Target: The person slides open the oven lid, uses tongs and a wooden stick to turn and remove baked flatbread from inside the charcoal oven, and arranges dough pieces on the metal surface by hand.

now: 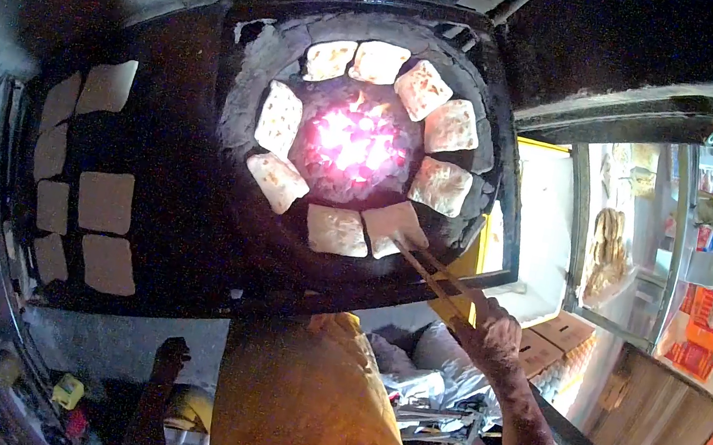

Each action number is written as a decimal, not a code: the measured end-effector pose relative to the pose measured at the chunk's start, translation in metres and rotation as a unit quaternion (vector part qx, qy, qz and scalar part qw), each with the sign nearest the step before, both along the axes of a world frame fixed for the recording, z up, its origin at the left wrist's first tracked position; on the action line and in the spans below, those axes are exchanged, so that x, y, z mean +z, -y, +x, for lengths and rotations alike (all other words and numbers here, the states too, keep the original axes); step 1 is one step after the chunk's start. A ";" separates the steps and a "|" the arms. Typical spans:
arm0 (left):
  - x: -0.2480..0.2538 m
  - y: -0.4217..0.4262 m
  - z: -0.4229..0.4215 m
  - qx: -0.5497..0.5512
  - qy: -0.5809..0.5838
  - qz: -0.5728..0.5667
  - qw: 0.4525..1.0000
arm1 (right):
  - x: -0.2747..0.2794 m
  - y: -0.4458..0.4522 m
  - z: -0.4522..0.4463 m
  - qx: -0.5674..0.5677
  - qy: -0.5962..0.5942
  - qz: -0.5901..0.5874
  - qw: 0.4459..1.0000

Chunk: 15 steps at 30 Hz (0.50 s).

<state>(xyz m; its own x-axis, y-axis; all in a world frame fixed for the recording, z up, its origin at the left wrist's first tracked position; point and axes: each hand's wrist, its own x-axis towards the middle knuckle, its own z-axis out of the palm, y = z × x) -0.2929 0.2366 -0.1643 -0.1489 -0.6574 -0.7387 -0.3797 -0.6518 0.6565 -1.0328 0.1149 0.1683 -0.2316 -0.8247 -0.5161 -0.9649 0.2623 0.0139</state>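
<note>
My right hand (491,335) is closed around long wooden tongs (436,281). The tongs' tips touch a pale flatbread (394,225) at the near edge of a round fire pit (260,65). Several more roughly square flatbreads form a ring around the glowing coals (356,142); some, like the far one (423,90), have browned spots. Just left of the touched piece lies another flatbread (337,231). My left hand (171,359) hangs low beside my yellow apron (281,389), below the counter edge; it is dark, its fingers look curled, and nothing shows in it.
Several flat pale pieces (105,201) lie on the dark counter (187,166) to the left. At right stand a glass display case (635,222) with baked goods inside and cardboard boxes (562,332). Bags and clutter (434,377) sit below the counter.
</note>
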 end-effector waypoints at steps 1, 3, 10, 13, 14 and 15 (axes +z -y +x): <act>0.003 0.001 -0.003 0.000 0.011 -0.009 1.000 | 0.005 0.005 0.002 -0.030 0.037 0.011 0.999; 0.015 0.006 -0.008 -0.006 -0.010 -0.026 1.000 | 0.013 0.008 0.005 -0.061 0.074 0.020 0.995; 0.010 -0.022 0.016 0.026 -0.065 -0.138 0.988 | 0.005 -0.008 0.008 -0.139 0.143 -0.024 0.980; 0.026 -0.025 0.031 0.206 -0.103 0.063 0.971 | -0.005 -0.020 0.020 -0.175 0.198 -0.086 0.961; 0.034 -0.026 0.040 0.256 -0.116 0.134 0.950 | -0.015 -0.027 0.028 -0.182 0.237 -0.151 0.942; 0.027 -0.039 0.064 0.311 -0.124 0.201 0.921 | -0.011 -0.017 0.042 -0.144 0.225 -0.133 0.954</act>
